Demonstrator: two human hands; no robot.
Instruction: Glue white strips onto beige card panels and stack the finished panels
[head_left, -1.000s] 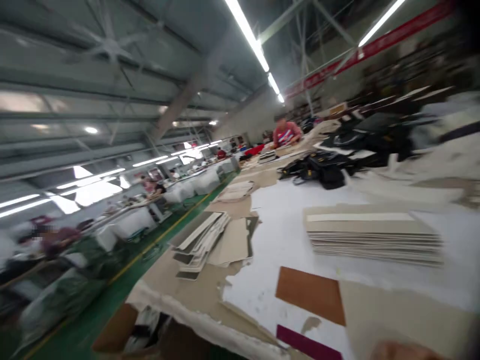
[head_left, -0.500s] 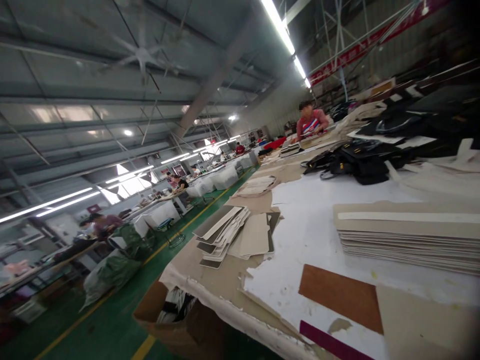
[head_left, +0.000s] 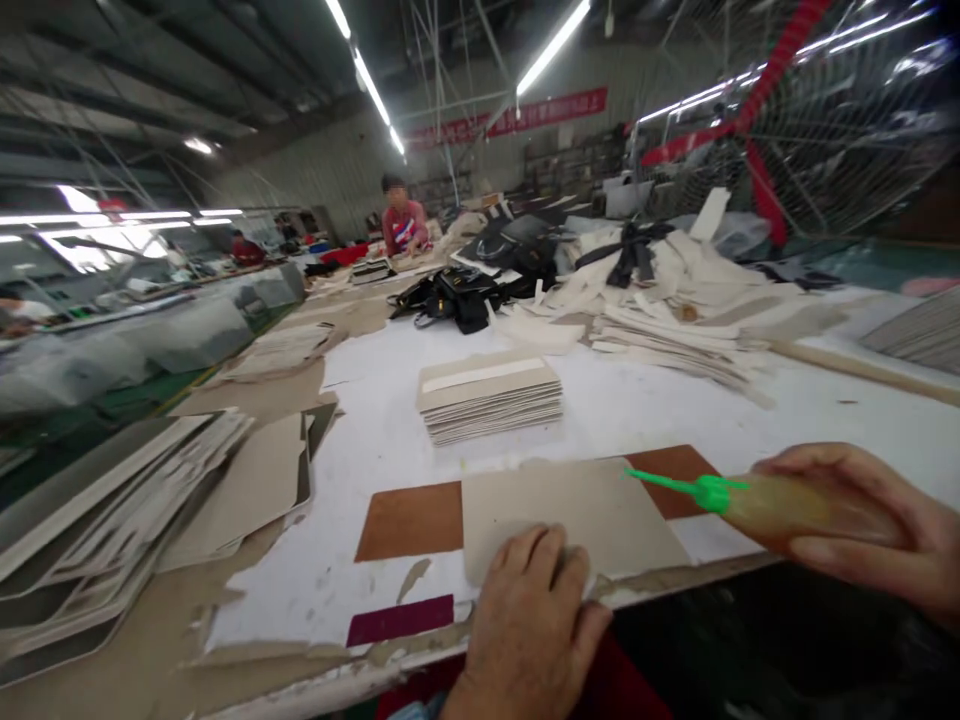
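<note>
Pressing the beige panel flat at lower centre with the left hand, palm-down with fingers loosely apart, and gripping the amber squeeze bottle in the right hand, with its green nozzle close by the panel's upper right corner! Best to squeeze gently and evenly, with tip low and clear of those left fingers. Mind the brown panels jutting out on either side, the purple strip lower left, and the beige stack mid-frame, blocking any slide forward.
</note>
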